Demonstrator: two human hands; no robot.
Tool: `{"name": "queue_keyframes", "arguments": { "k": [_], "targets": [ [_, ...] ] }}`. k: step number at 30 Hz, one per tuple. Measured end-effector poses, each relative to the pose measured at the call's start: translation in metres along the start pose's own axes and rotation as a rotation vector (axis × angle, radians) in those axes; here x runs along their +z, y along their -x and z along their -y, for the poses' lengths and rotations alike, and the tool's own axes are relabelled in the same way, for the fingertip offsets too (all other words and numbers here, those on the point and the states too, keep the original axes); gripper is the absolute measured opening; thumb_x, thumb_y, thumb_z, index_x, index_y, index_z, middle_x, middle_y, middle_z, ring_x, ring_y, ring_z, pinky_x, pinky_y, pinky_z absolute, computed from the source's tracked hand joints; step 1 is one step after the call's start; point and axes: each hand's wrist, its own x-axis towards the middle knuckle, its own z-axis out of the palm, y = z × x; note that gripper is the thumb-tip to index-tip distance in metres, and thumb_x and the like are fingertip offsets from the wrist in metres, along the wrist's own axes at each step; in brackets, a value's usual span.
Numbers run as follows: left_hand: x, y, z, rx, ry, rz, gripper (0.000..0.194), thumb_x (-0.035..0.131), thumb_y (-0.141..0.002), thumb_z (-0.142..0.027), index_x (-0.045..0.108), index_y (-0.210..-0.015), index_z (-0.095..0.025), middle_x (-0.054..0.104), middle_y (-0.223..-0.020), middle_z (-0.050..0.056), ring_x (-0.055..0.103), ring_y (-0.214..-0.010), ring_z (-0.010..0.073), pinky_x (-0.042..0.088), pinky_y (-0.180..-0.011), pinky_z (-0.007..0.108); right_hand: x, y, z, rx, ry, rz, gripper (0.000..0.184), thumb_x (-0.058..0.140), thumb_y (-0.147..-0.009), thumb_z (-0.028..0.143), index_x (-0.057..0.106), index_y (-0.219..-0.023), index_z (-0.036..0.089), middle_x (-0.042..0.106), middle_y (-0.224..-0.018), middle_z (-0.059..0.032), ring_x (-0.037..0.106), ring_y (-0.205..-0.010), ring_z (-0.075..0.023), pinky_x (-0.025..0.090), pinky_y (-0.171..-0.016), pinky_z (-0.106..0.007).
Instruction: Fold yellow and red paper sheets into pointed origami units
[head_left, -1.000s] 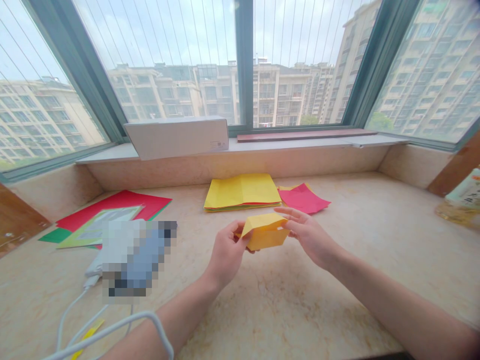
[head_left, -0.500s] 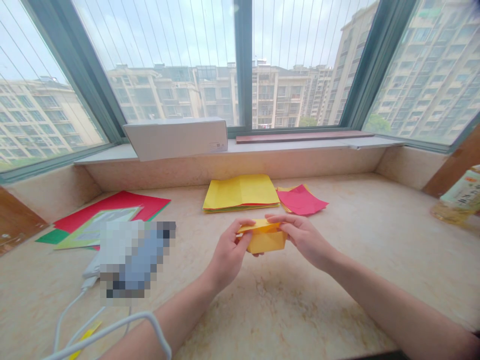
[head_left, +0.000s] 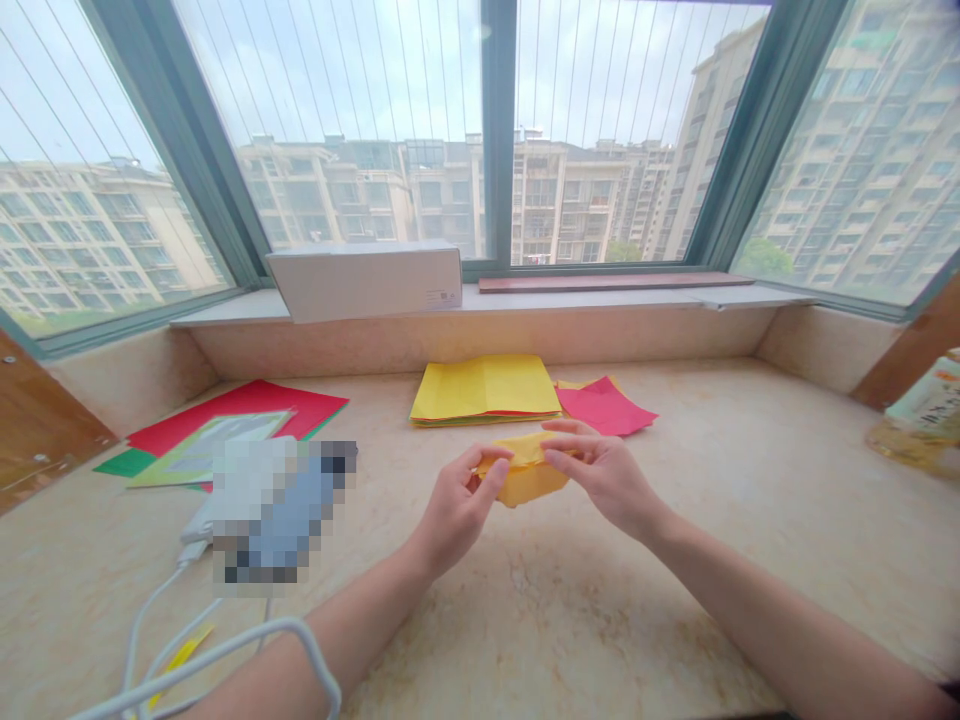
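The left hand [head_left: 456,512] and right hand [head_left: 606,478] hold a folded yellow paper [head_left: 527,482] up above the surface [head_left: 697,620], their fingers [head_left: 491,465] gripping its top edge, just in front of a yellow stack [head_left: 484,390] and a pink sheet [head_left: 606,410].

The left hand [head_left: 457,510] and right hand [head_left: 604,478] pinch a folded yellow paper [head_left: 526,482] above the marble counter [head_left: 600,620]. Just behind them, near the counter's back edge, lie a stack of yellow paper [head_left: 484,390] and, touching it, a pink sheet [head_left: 606,408]. Red sheets [head_left: 247,408] lie toward the left.
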Motion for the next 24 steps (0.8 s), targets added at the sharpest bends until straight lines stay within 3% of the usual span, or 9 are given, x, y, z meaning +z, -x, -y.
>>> {"name": "queue_keyframes", "arguments": {
  "k": [4,8,12,15,19,24],
  "targets": [
    [0.001,-0.003,0.005,0.036,-0.060,-0.060,0.027,0.060,-0.088,-0.039,0.069,-0.096,-0.015,0.069,-0.093,0.006,0.064,-0.079,0.0172,0.051,-0.067,0.025,0.000,-0.001,-0.003,-0.031,0.028,-0.016,0.024,0.069,-0.082,0.047,0.079,-0.088,0.026,0.065,-0.121,-0.0097,0.060,-0.112,-0.0269,0.054,-0.088,-0.041],
    [0.000,-0.004,0.010,0.073,-0.076,-0.078,0.023,0.057,-0.091,-0.035,0.068,-0.098,-0.016,0.069,-0.097,0.006,0.064,-0.087,0.0181,0.052,-0.074,0.026,-0.001,0.000,-0.002,-0.015,0.015,0.064,0.029,0.071,-0.081,0.046,0.077,-0.099,0.025,0.061,-0.127,-0.0101,0.059,-0.116,-0.0267,0.053,-0.092,-0.041],
    [-0.001,-0.005,0.013,0.065,-0.002,-0.054,0.040,0.054,-0.093,-0.034,0.051,-0.131,-0.020,0.069,-0.106,0.007,0.067,-0.088,0.0178,0.053,-0.075,0.027,0.000,0.001,-0.004,0.027,-0.031,0.142,0.037,0.077,-0.075,0.045,0.075,-0.105,0.024,0.055,-0.136,-0.0101,0.064,-0.108,-0.0244,0.057,-0.086,-0.038],
    [0.000,-0.006,0.014,0.036,0.037,-0.061,0.057,0.057,-0.092,-0.035,0.036,-0.143,-0.020,0.070,-0.104,0.008,0.068,-0.084,0.0175,0.054,-0.073,0.028,0.001,0.000,-0.007,0.017,-0.037,0.090,0.034,0.078,-0.072,0.045,0.076,-0.098,0.023,0.059,-0.129,-0.0088,0.066,-0.103,-0.0232,0.058,-0.085,-0.038],
    [-0.001,-0.007,0.011,-0.003,0.099,-0.026,0.055,0.062,-0.088,-0.036,0.044,-0.135,-0.016,0.071,-0.104,0.010,0.071,-0.086,0.0198,0.056,-0.072,0.028,0.001,-0.002,-0.010,-0.017,-0.015,-0.011,0.027,0.078,-0.071,0.046,0.077,-0.084,0.022,0.069,-0.109,-0.0074,0.067,-0.096,-0.0234,0.058,-0.082,-0.038],
    [-0.001,-0.007,0.008,-0.079,0.114,0.033,0.041,0.062,-0.086,-0.044,0.061,-0.108,-0.010,0.073,-0.092,0.012,0.072,-0.074,0.0210,0.059,-0.060,0.029,0.000,-0.002,-0.010,-0.017,0.029,-0.007,0.023,0.075,-0.074,0.042,0.075,-0.085,0.022,0.073,-0.095,-0.0056,0.067,-0.090,-0.0224,0.055,-0.083,-0.038]
  ]
}}
